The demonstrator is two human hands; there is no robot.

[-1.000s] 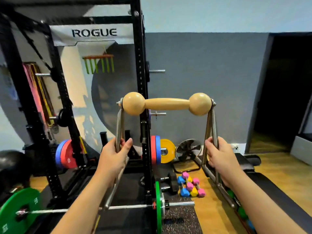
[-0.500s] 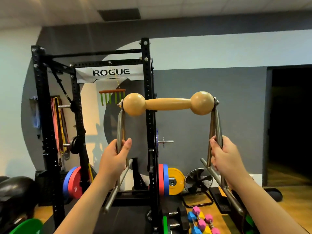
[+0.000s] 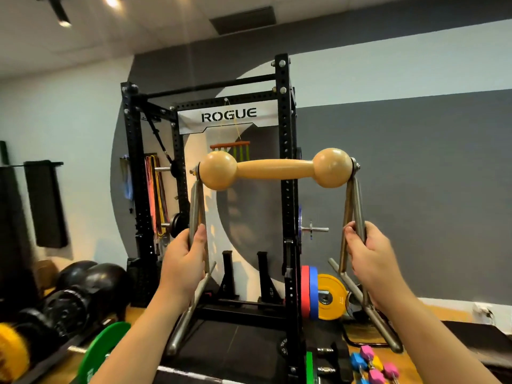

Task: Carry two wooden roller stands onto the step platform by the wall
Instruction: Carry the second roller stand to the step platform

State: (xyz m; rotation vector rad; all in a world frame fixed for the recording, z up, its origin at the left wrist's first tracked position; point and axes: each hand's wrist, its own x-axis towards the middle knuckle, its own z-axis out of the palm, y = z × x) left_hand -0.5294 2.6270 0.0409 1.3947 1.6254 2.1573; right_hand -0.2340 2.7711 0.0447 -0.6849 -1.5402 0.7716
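Nearest the camera, 2 forearms reach up and forward. The left hand [image 3: 186,260] wraps its fingers round the 2 metal legs on the left side of a roller stand [image 3: 277,173], thumb lying up along the tubes. The right hand [image 3: 367,257] grips the pair of legs on the right side the same way. Between them the stand hangs in the air at about chest height, its wooden roller level on top and its 2 metal feet angling down toward the person, clear of the floor.

Lower down, a green weight plate [image 3: 104,353] sits on a bar at the left, and small pink and blue dumbbells [image 3: 372,367] lie on the floor at the right. Behind the stand rises a black lifting rack [image 3: 285,206], with red, blue and yellow plates [image 3: 322,296] stored at its foot and a grey wall beyond.

This looks like the carrying step for 1 stand; only 1 is in view, so I cannot tell whether it is the 1st or 2nd. No step platform shows here. The next move probably calls for turning to find the platform, keeping the roller level and the feet clear of the rack and bar, then lowering both feet together.
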